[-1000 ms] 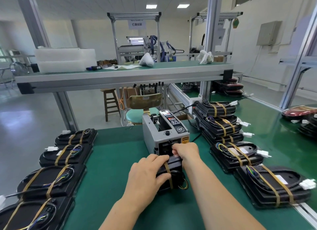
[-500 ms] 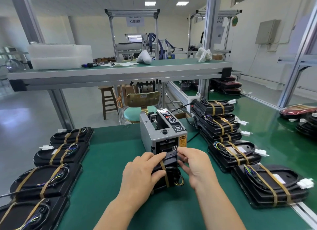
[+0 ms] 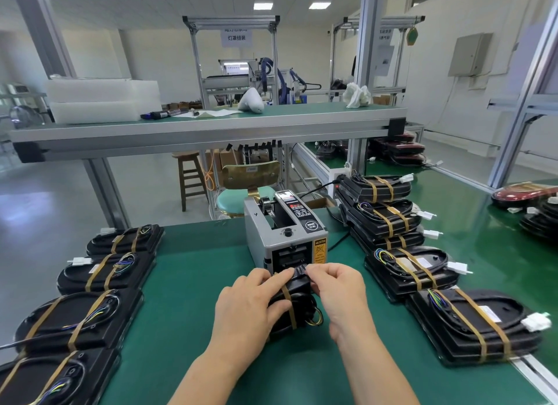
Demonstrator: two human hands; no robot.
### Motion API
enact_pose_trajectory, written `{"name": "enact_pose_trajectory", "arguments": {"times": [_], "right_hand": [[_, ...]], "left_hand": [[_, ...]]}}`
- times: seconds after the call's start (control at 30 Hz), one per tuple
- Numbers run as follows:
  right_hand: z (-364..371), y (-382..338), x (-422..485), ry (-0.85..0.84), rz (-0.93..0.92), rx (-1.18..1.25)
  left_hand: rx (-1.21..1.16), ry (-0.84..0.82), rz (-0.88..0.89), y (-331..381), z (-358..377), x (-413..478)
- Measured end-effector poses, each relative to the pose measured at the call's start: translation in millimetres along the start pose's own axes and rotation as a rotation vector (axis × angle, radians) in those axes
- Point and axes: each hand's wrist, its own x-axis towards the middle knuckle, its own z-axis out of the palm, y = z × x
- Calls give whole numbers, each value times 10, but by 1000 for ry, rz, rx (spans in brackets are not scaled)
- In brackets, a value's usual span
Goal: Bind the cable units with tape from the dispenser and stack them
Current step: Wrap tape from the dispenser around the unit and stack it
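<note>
A black cable unit with coloured wires lies on the green mat just in front of the grey tape dispenser. One tan tape band crosses it. My left hand presses down on the unit's left side. My right hand pinches a dark strip of tape at the dispenser's outlet, above the unit's far edge. Several bound units lie in a row on the left. A stack of bound units stands to the dispenser's right.
More bound units lie at the right front, close to the bench's metal rail. A raised conveyor shelf spans the back. A stool and a green chair stand beyond the bench. Red-topped parts sit at far right.
My right hand has drawn back from the dispenser's outlet to the unit's far edge, pinching a strip of tape. My left hand stays on the unit.
</note>
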Motion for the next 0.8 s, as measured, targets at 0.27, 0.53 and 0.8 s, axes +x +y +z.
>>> {"name": "enact_pose_trajectory", "arguments": {"times": [0.27,0.53,0.8], "right_hand": [[14,26,-15,51,-15,-123],[7,75,0,60,-35,-174],[1,108,21,71,-40,-176]], "left_hand": [[-3,9,0,14,1,-5],[-16,29,23,18,-21,-22],[21,42,39,26,-11,3]]}}
